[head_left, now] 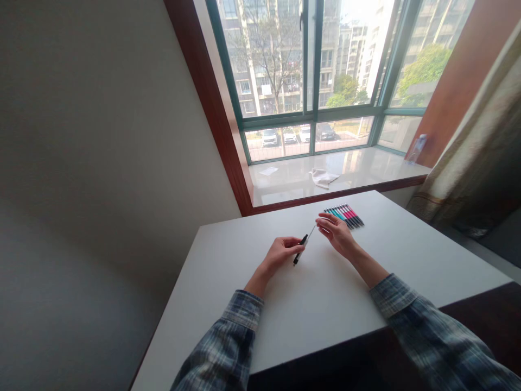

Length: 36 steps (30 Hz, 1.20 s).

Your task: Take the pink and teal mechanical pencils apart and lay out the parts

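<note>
My left hand (283,252) is closed around a ballpoint pen barrel (298,256), dark at its lower end, over the middle of the white table. A black piece (304,239) shows at the fingertips by its upper end. From there a thin, pale pen refill (311,232) slants up towards my right hand (337,233). The thumb and fingertips of that hand are drawn together at the far end of the refill, and the exact contact is small. Just behind the right hand lies a row of several pens (350,214) with teal, white and pink barrels, partly covered by it.
The white table (228,293) ends at a low wall under the window sill (285,187). A crumpled white cloth (323,178), a paper (269,171) and a clear bottle (417,148) are on the sill. A curtain (459,141) hangs at the right.
</note>
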Each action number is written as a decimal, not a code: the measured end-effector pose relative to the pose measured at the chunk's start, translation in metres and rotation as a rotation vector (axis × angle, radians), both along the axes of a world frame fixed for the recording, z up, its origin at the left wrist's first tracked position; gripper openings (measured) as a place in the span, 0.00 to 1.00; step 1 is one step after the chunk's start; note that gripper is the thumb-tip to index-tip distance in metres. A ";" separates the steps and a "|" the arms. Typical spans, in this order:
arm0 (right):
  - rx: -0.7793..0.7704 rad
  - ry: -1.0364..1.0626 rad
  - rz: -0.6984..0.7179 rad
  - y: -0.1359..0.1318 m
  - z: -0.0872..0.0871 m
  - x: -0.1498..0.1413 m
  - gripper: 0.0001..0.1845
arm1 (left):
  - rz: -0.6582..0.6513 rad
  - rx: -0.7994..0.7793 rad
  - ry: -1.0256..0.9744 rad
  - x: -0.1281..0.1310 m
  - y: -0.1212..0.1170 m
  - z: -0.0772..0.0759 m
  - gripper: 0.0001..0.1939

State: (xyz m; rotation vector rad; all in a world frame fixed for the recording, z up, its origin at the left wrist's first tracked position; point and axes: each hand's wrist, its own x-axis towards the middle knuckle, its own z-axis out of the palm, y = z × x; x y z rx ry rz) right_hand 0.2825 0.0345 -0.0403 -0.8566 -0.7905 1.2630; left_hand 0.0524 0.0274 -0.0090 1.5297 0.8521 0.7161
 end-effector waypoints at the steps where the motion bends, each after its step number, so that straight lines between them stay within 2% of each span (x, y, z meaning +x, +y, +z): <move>1: 0.001 0.002 0.005 0.000 0.000 0.000 0.24 | -0.001 -0.005 0.012 0.000 0.000 0.001 0.20; 8: 0.001 0.025 0.032 -0.002 0.001 -0.002 0.20 | 0.002 -0.016 0.028 0.000 -0.002 0.006 0.19; 13: 0.004 -0.007 0.050 -0.004 0.003 -0.003 0.21 | -0.001 -0.006 0.029 0.000 -0.004 0.009 0.18; 20: -0.013 -0.132 0.168 -0.013 0.009 -0.009 0.24 | -0.009 0.000 0.022 0.000 -0.008 0.014 0.17; 27: -0.006 -0.214 0.240 -0.018 0.014 -0.013 0.25 | 0.018 0.000 0.011 0.000 -0.006 0.012 0.17; 33: 0.031 -0.319 0.376 -0.023 0.015 -0.018 0.22 | -0.007 -0.015 0.006 0.001 -0.006 0.012 0.18; 36: 0.034 -0.323 0.388 -0.023 0.013 -0.021 0.18 | -0.018 -0.006 0.001 0.001 -0.007 0.012 0.18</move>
